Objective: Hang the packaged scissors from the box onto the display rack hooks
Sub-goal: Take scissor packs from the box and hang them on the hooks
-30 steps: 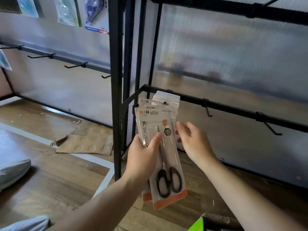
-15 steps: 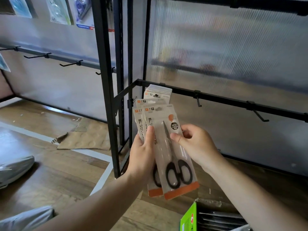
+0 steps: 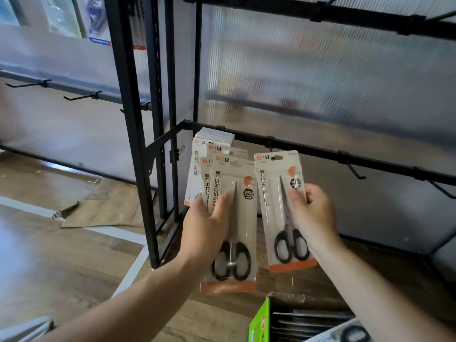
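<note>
My right hand (image 3: 313, 213) pinches one scissors pack (image 3: 271, 193), my left hand (image 3: 207, 230) grips the stack (image 3: 246, 218); I'd line its hang hole (image 3: 276, 158) up squarely with the hook (image 3: 270, 144)

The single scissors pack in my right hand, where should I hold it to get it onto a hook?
Hold the single pack at mid-height from its right edge, as the right hand does, thumb on the front. It stands upright with its hang hole at the top, so that end is left free for the hook.
</note>
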The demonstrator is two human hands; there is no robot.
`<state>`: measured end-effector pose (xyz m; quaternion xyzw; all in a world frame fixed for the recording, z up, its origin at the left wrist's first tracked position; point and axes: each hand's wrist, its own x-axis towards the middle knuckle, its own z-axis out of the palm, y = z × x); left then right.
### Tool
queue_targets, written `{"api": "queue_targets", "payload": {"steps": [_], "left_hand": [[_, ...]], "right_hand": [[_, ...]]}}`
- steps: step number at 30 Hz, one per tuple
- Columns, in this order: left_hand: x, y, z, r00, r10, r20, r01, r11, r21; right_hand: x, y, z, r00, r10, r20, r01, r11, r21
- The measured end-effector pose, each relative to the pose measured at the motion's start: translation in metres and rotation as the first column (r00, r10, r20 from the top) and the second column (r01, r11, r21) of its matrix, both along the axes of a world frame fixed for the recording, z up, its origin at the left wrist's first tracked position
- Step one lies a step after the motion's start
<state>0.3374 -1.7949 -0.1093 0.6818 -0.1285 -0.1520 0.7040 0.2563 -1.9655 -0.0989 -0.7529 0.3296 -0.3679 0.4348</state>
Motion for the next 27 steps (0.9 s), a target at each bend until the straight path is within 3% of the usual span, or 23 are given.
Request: {"api": "queue_targets", "payload": {"steps": [15,20,27], "left_hand": [[0.003,-0.009,-0.001,1.0,-0.026,0.015,0.025,0.998,0.053],[0.009,-0.015,-0.004,0.997,-0.061,0.055,0.057,0.996,0.068],[0.016,-0.019,-0.01,0.993,-0.113,0.04,0.11,0.991,0.072]], "right_hand": [[0.05,-0.034,-0.032,0.989,-0.135,-0.062,0.136,0.991,0.013],[0.08,-0.052,-0.03,0.976,-0.172,-0.131,0.15,0.976,-0.157],[0.111,-0.075,-0.028,0.891,-0.265,-0.368,0.118,0.919,-0.376]]}}
